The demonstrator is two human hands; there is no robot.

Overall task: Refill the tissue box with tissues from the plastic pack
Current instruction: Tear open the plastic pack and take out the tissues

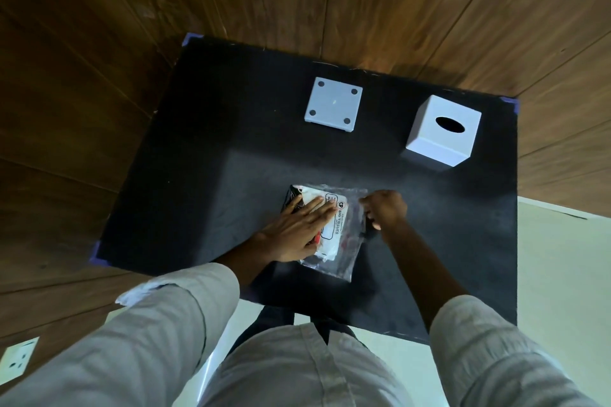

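Your left hand [297, 228] lies spread flat on the plastic pack [330, 231], right hand [385, 208] pinching its edge; tissue box [443, 130] stands beyond. Yank hard and tissues may tear.

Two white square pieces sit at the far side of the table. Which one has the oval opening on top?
The taller cube-shaped tissue box cover, far right. The flat base plate to its left shows only four dark round pads at its corners.
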